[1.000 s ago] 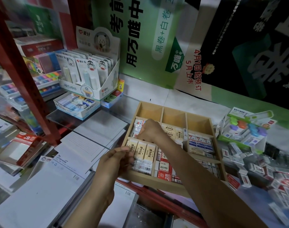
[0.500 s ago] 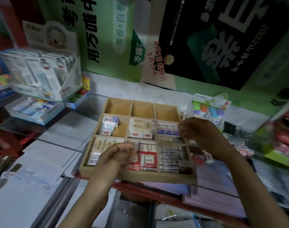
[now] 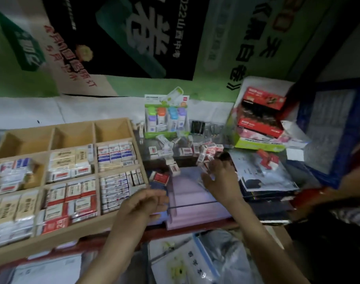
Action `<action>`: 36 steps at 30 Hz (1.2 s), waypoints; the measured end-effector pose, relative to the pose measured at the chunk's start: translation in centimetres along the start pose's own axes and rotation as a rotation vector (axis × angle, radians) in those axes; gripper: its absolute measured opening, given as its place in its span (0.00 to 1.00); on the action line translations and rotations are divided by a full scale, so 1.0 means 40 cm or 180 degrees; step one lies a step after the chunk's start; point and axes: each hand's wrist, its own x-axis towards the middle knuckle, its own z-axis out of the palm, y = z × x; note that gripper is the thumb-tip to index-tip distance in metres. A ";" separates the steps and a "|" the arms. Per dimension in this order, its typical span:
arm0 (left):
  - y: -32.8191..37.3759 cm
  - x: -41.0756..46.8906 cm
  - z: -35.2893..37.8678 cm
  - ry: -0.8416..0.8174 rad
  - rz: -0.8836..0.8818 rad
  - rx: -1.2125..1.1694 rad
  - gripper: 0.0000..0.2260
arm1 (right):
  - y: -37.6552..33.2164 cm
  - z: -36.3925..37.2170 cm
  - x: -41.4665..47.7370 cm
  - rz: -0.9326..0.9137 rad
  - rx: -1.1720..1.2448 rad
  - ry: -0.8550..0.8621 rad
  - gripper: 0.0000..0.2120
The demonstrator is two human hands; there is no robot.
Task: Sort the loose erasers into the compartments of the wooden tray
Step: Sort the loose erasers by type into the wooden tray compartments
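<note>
Head view, loose erasers: the loose erasers (image 3: pixel 195 150) lie scattered on the worktop (image 3: pixel 183 160), ahead of the right hand and just past its fingertips. The nearest ones are under or against those fingers.
Head view, stray pieces: a red-sleeved eraser (image 3: pixel 161 178) and a white eraser (image 3: pixel 174 169) lie apart from the heap, between the two hands and slightly ahead of them.
Right hand: the right hand (image 3: pixel 220 177) is palm down with its fingers spread and slightly bent over the near edge of the heap. Blur hides whether it has pinched an eraser, so I cannot tell.
Left hand: the left hand (image 3: pixel 146 203) hovers with loosely curled fingers at the tray's near right corner. Nothing shows in it.
Wooden tray: the wooden tray (image 3: pixel 72 232) sits to the left of both hands, with the left hand just beside it and the right hand well apart.
Compartments: the near and middle rows hold packed erasers, and the back row (image 3: pixel 111 132) stands bare, ahead and left of the left hand.
Axis: the erasers in the heap point every way, with no shared long axis. In the tray they lie in ordered rows.
Deciding relation: the heap is on the right-hand side and the tray on the left, so I judge that the right hand picks and each eraser must travel leftwards across the left hand.
Nearby: a correction tape display box (image 3: pixel 164 117) stands beyond the heap, and red boxes (image 3: pixel 263 99) are stacked ahead and right of the right hand.
</note>
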 end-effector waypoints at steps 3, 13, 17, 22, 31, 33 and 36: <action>-0.002 -0.008 -0.002 -0.0024 -0.0021 0.0050 0.12 | -0.013 0.027 0.022 0.0419 -0.0217 0.0099 0.21; 0.003 -0.007 -0.046 0.0035 0.0058 0.0083 0.12 | -0.013 0.027 0.063 0.0192 0.0613 0.0189 0.04; 0.002 0.011 -0.050 0.0025 -0.0050 -0.0001 0.11 | -0.067 -0.025 0.022 -0.0070 0.1795 0.0181 0.05; 0.007 0.007 -0.028 -0.0014 0.0119 -0.0278 0.17 | -0.202 -0.075 -0.061 0.0358 0.4565 -0.1522 0.06; 0.022 -0.013 -0.054 -0.0026 0.0312 -0.0619 0.14 | -0.301 -0.023 -0.142 0.0329 0.4825 -0.2064 0.06; 0.020 -0.011 -0.060 -0.0100 0.0230 -0.0712 0.15 | -0.312 -0.017 -0.154 0.0286 0.4510 -0.1742 0.10; 0.018 -0.006 -0.058 -0.0106 0.0152 -0.0923 0.16 | -0.322 -0.010 -0.167 0.0158 0.4220 -0.1372 0.11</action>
